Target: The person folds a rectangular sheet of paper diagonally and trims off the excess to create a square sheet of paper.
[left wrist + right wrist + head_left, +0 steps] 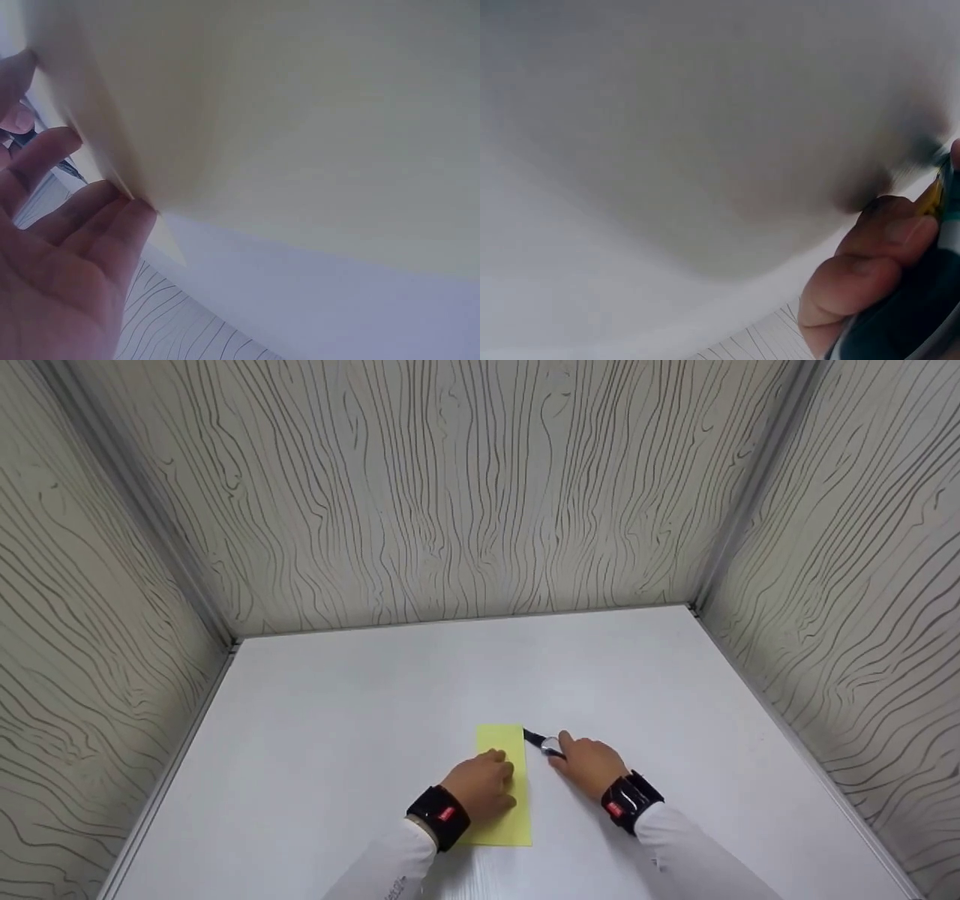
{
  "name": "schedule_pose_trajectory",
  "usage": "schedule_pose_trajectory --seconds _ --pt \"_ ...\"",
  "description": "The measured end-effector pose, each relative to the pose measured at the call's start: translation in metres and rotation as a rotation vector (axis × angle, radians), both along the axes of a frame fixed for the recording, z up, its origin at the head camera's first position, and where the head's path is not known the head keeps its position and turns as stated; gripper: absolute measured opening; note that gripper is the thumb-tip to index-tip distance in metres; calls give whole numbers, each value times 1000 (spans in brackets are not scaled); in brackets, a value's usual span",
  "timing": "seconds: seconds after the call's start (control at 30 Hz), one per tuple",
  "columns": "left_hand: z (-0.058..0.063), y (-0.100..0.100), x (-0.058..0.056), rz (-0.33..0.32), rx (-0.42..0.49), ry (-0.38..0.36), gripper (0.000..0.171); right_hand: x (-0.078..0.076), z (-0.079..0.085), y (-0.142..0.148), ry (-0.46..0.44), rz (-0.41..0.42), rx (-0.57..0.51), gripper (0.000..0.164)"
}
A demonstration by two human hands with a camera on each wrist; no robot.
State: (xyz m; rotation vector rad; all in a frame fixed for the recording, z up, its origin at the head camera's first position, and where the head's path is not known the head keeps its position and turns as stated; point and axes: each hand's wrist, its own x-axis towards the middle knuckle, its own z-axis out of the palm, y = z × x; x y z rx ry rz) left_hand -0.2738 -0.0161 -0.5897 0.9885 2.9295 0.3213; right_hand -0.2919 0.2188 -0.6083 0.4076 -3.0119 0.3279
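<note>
A rectangular sheet of yellow paper lies lengthwise on the white tabletop. My left hand rests on it, fingertips touching the paper; in the left wrist view the fingers are spread along its surface. To the right of the sheet, my right hand grips a dark tool with a round silvery part; its black end reaches the sheet's upper right corner. In the right wrist view, the tool's dark handle has white and yellow parts. The hand hides much of it, so its kind cannot be told.
The white table ends at a back wall panel with a wood-grain line pattern. Similar panels stand on the left and right, joined by grey metal corner posts. Both wrists wear black bands.
</note>
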Motion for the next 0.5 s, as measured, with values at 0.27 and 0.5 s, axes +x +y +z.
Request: schedule_pose_trajectory --seconds 0.27,0.5 --pt "-7 -1 -3 -9 6 22 25 -3 2 -5 5 -11 -1 32" --pt "-8 -2 -4 -13 14 23 25 -7 0 -5 9 -15 0 32"
